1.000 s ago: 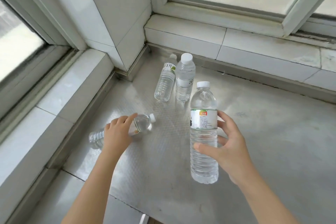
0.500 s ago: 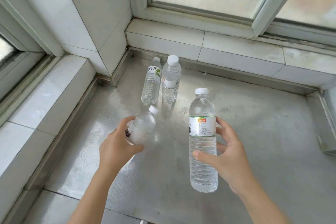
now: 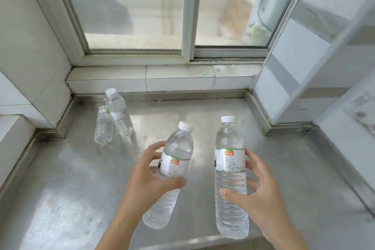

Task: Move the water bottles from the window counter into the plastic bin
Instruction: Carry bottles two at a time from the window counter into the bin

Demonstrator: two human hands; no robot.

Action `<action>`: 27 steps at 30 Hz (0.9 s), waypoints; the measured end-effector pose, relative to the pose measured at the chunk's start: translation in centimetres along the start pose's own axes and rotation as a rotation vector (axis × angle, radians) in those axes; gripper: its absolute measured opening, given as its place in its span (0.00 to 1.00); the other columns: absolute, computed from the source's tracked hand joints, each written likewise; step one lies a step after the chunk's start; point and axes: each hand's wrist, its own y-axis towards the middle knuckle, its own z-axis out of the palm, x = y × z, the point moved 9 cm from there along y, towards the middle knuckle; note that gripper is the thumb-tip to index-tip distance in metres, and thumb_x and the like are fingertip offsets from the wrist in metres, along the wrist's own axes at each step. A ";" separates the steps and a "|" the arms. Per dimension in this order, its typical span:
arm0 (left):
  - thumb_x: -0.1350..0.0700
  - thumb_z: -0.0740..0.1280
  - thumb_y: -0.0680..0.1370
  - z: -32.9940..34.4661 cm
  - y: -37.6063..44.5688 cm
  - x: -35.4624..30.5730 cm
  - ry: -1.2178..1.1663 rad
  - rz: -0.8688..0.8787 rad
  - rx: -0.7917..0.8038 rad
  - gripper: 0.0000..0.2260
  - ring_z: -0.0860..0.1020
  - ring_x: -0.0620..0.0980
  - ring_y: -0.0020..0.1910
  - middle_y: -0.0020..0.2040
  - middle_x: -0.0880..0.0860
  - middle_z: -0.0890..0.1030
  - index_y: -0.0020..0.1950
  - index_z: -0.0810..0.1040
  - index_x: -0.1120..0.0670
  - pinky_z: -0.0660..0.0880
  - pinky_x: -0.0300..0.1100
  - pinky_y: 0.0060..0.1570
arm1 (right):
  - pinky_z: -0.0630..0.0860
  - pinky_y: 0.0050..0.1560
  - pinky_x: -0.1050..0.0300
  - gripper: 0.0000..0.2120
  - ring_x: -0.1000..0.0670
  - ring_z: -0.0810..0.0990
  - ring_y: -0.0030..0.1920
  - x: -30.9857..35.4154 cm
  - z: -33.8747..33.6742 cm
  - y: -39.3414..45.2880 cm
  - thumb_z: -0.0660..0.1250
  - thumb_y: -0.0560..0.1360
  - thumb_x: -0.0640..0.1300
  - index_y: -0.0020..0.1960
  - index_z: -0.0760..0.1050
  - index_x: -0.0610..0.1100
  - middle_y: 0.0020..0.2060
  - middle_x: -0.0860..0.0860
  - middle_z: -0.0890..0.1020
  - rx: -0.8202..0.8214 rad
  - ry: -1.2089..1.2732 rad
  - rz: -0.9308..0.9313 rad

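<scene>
The left hand grasps a clear ribbed plastic bottle, tilted, with white screw cap and paper label, lifted above the counter. The right hand grasps a taller bottle of the same kind, upright, thumb in front and fingers behind. The counter is dull, shiny metal with a fine embossed pattern. Two more bottles stand touching near the back left corner, below the tiled sill. No bin is visible.
</scene>
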 end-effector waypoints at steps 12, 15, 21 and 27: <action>0.60 0.84 0.57 21.3 -9.2 -8.9 -0.003 0.181 0.455 0.37 0.83 0.42 0.38 0.46 0.35 0.80 0.54 0.74 0.30 0.79 0.41 0.42 | 0.75 0.35 0.72 0.43 0.63 0.82 0.43 -1.1 -19.0 -16.0 0.78 0.57 0.26 0.64 0.69 0.55 0.55 0.59 0.79 -0.461 0.076 -0.003; 0.60 0.84 0.56 26.1 -11.8 -11.3 -0.035 0.230 0.585 0.37 0.83 0.41 0.38 0.45 0.35 0.81 0.56 0.74 0.32 0.78 0.40 0.42 | 0.76 0.37 0.70 0.45 0.62 0.82 0.46 -1.6 -22.9 -20.2 0.81 0.54 0.32 0.64 0.70 0.59 0.56 0.59 0.79 -0.624 0.060 0.006; 0.61 0.84 0.57 34.2 -15.7 -15.8 -0.057 0.346 0.865 0.36 0.83 0.40 0.40 0.46 0.37 0.82 0.55 0.75 0.33 0.76 0.34 0.41 | 0.78 0.48 0.56 0.44 0.59 0.82 0.48 -0.5 -28.5 -27.3 0.82 0.52 0.35 0.58 0.71 0.69 0.54 0.62 0.80 -0.954 0.089 -0.011; 0.56 0.84 0.54 39.9 -18.6 -18.3 -0.062 0.403 1.109 0.37 0.84 0.45 0.43 0.47 0.40 0.83 0.55 0.75 0.30 0.77 0.37 0.42 | 0.75 0.58 0.45 0.45 0.60 0.82 0.48 0.6 -30.4 -32.9 0.81 0.55 0.30 0.56 0.71 0.70 0.52 0.64 0.80 -1.244 0.076 0.032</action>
